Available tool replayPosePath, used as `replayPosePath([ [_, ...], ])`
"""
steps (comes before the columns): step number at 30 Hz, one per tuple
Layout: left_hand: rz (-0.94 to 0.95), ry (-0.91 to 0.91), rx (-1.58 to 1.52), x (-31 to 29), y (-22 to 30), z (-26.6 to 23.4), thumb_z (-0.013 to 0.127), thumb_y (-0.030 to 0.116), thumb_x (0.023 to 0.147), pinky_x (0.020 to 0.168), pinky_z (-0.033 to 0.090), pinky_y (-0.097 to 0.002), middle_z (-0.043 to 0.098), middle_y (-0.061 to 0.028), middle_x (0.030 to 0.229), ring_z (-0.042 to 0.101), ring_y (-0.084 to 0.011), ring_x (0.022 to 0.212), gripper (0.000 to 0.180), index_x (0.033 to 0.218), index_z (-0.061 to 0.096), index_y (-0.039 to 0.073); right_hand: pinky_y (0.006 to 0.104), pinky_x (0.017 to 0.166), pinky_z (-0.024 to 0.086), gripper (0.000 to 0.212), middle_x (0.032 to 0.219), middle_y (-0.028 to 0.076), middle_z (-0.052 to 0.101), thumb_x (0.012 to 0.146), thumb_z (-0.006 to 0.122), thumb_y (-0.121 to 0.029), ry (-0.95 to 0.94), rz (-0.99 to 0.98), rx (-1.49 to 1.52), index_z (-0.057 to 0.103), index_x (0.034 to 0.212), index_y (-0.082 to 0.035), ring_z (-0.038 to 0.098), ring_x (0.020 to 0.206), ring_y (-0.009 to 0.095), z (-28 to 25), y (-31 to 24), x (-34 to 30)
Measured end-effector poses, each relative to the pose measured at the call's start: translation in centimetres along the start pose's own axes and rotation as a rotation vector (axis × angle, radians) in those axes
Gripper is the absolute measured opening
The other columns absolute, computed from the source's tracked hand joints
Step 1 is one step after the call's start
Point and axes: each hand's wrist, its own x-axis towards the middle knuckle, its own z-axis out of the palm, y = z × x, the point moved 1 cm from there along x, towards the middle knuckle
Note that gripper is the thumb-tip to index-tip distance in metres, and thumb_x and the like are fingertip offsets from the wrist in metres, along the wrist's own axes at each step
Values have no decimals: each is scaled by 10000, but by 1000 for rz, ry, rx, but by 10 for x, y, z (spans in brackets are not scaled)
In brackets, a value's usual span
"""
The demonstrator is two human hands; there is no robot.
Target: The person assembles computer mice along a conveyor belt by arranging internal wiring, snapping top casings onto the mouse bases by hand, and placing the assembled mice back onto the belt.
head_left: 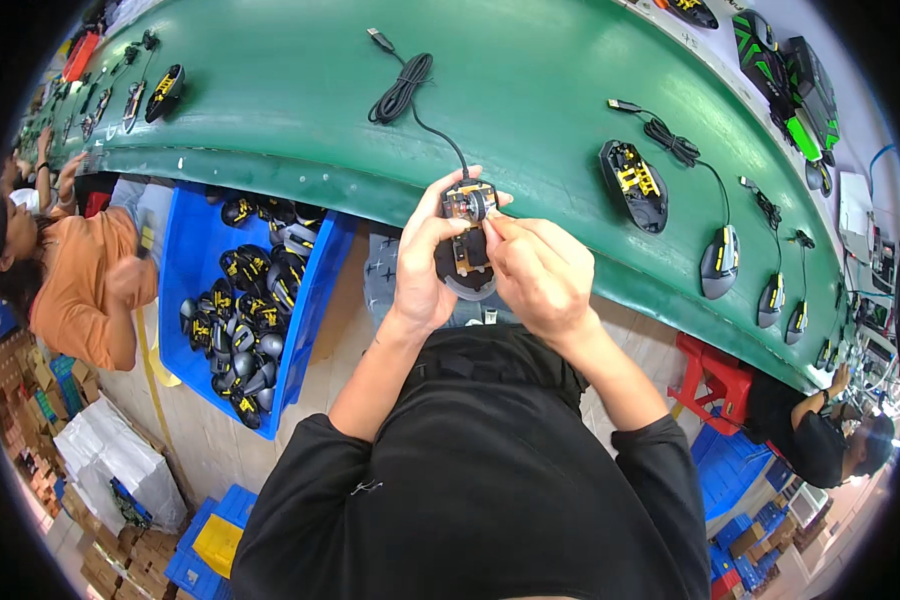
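An opened computer mouse (467, 236) is held in front of me, its circuit board and scroll wheel bare in the dark lower shell. Around its left side wraps my left hand (425, 262), thumb lying on the near part of the board. My right hand (540, 268) is closed in a pinch at the right edge of the mouse, beside the scroll wheel; whatever the fingertips hold is hidden. From the far end of the mouse a black cable runs to a tied cable bundle (402, 88) lying on the green belt (300, 90).
At left stands a blue bin (295, 350) filled with mouse shells (250, 270). On the belt to the right lie an open mouse shell (633, 187) with a cable and several closed mice (719, 262). Co-workers sit at left and far right, near a red stool (710, 375).
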Motion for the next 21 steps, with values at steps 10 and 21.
replayPosePath([
  [10,-74,-14,35,3,2,2,427,77,878,801,585,-377,611,-204,1160,652,-247,986,441,1304,447,-37,257,603,530,380,849,151,701,797,741,16,255,1179,1072,392,921,-68,652,732,121,-11,10,-3],
  [21,100,25,225,4,13,0,421,91,855,804,588,-439,590,-236,1175,654,-303,996,463,1291,435,-65,250,663,548,233,786,111,724,825,742,-101,-170,1140,506,716,998,53,675,716,106,-27,14,2],
])
